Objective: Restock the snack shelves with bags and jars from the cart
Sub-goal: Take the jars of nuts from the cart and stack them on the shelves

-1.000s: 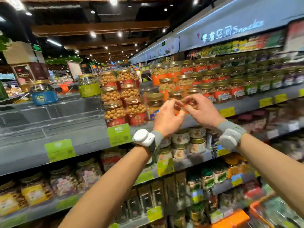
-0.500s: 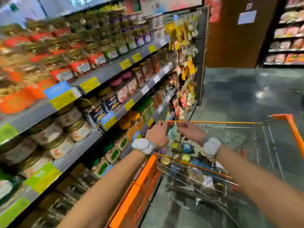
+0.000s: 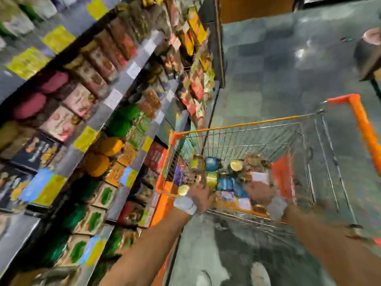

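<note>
The wire cart (image 3: 237,125) with orange trim stands in the aisle to the right of the snack shelves (image 3: 121,79). In its basket lie several jars with gold lids (image 3: 236,165) and blue-labelled packs (image 3: 224,182). Both my arms reach down into the basket. My left hand (image 3: 203,196) is over the cart's near left corner, beside a gold-lidded jar (image 3: 183,189). My right hand (image 3: 259,191) hangs low over the goods near a white pack (image 3: 260,177). Motion blur hides the fingers of both hands, so any grip is unclear.
The shelves on the left are packed with boxes, bags and round tubs behind yellow and blue price tags (image 3: 84,138). An orange crate edge (image 3: 162,205) sits between shelf and cart. The orange cart handle (image 3: 362,124) juts out at the right. Grey tiled floor (image 3: 278,69) stretches beyond.
My view has swung from the jar shelf down to the cart. Both hands have dropped from the shelf, past the cart's rim, into the basket.
</note>
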{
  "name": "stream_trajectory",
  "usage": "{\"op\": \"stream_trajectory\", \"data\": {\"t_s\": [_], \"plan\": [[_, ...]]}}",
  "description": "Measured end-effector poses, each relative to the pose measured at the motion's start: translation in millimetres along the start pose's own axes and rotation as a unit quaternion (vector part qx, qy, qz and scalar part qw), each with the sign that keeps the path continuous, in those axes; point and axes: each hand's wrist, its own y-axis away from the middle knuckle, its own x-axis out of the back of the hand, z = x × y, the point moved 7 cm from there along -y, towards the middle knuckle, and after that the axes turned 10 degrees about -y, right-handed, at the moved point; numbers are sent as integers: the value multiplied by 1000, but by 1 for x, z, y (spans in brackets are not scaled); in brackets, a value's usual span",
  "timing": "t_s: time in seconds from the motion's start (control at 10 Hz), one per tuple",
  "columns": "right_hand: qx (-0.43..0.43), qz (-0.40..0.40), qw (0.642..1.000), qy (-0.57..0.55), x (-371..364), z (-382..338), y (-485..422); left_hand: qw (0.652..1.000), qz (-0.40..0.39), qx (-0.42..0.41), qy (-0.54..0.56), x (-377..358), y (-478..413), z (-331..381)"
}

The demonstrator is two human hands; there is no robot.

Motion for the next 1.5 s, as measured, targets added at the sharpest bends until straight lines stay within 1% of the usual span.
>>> {"op": "stream_trajectory", "data": {"t_s": [0.1,0.2,0.3,0.4,0.5,0.6,0.7,0.8,0.9,1.0,1.1,1.2,1.3,1.4,1.5], "plan": [[-108,-28,987,116,-30,33,9,999,-42,-20,11,-26,-28,-9],[-155,-38,980,121,-48,60,0,996,-80,-43,12,-51,-42,-16],[-205,-100,954,195,-58,75,4,982,-142,-124,7,-84,-56,-20],[-214,-71,953,203,-55,58,11,971,-176,-160,12,-90,-57,-24],[-233,-35,949,211,-66,56,20,957,-196,-216,4,-94,-49,-27],[-228,-15,952,205,-83,61,28,962,-171,-212,-1,-112,-41,-35],[-235,-2,953,189,-97,62,38,972,-159,-169,30,-129,-33,-46],[-215,-26,958,189,-129,59,55,977,-157,-134,45,-148,-7,-54],[-206,-21,961,182,-147,53,66,980,-151,-123,34,-162,11,-58],[-175,-29,968,178,-179,53,94,993,-80,-79,20,-181,52,-59],[-140,-54,964,220,-218,56,129,996,-54,-76,5,-206,103,-53],[-149,-65,967,197,-240,63,149,995,-53,-77,-28,-229,130,-54],[-139,-49,974,172,-269,62,174,997,-42,-57,-35,-252,167,-54],[-142,-23,978,149,-296,64,201,996,-52,-53,-40,-277,198,-56],[-133,-11,978,157,-325,60,232,994,-78,-61,-41,-305,229,-60]]}}
